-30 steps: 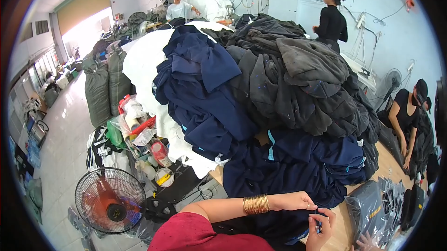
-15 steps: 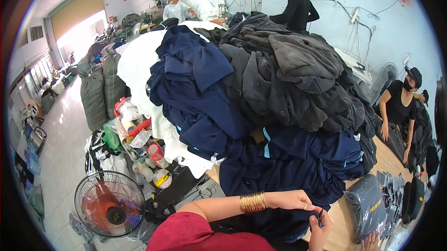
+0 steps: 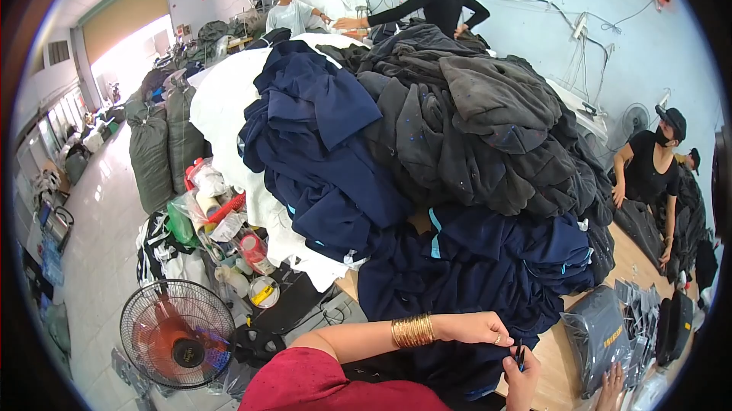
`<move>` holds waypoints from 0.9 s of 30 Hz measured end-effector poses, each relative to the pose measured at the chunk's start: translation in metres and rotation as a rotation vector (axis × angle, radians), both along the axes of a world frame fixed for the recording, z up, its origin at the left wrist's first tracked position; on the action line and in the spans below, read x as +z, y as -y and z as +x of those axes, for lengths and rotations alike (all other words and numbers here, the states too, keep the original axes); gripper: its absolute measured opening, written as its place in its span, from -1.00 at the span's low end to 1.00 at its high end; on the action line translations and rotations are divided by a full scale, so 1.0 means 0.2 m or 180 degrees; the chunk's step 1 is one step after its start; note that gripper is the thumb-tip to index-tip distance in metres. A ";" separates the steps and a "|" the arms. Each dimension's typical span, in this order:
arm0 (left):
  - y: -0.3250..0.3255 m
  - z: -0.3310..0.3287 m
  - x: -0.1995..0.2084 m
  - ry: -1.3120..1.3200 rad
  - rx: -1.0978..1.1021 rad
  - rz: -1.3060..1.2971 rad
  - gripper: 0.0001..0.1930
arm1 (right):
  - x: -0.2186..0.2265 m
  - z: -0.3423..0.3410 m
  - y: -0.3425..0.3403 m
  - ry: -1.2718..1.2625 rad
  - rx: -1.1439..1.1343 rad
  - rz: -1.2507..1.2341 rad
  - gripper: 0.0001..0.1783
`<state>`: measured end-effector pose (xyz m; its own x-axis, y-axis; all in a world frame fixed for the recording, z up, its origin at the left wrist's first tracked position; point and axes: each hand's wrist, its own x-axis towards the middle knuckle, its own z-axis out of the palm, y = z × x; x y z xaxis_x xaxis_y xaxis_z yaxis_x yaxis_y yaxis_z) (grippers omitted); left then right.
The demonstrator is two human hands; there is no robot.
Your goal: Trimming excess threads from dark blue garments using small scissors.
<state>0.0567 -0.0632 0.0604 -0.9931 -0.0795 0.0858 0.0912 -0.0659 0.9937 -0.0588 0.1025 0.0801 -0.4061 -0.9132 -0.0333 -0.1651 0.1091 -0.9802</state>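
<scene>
My right hand [image 3: 522, 380] is closed around a small black two-pronged tool that looks like thread snips [image 3: 520, 356], its tips pointing up. Right beside it, my left hand [image 3: 482, 328] has thumb and fingers pinched together; whatever lies between them is too small to make out. Gold bangles circle the left wrist. Beneath and beyond both hands spreads a navy garment [image 3: 450, 289] with light-blue trim, rumpled on the wooden table [image 3: 560, 350].
Piles of navy clothing [image 3: 313, 129] and dark grey clothing [image 3: 488, 136] rise ahead. At right lies a plastic-wrapped garment [image 3: 598, 338] with another person's hand [image 3: 610, 388] at it. A standing fan [image 3: 179, 335] is at lower left. Co-workers stand beyond the piles and at right.
The snips now point upward in my right hand; my left hand has barely shifted. The person's hand at lower right has moved up toward the wrapped garment. A far co-worker leaned left, stretching out an arm.
</scene>
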 end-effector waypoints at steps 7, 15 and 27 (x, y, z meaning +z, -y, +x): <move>0.01 0.01 0.01 -0.0004 -0.0116 0.0028 -0.59 | 0.03 -0.01 -0.02 0.0376 -0.0177 0.0379 -0.90; 0.01 -0.01 0.01 -0.0062 -0.0328 -0.0178 -0.60 | 0.04 -0.04 -0.03 0.0418 -0.0297 0.0083 -0.90; 0.00 -0.02 0.00 -0.0019 -0.0368 -0.0231 -0.63 | 0.05 -0.04 -0.04 0.0338 -0.0309 0.0114 -0.93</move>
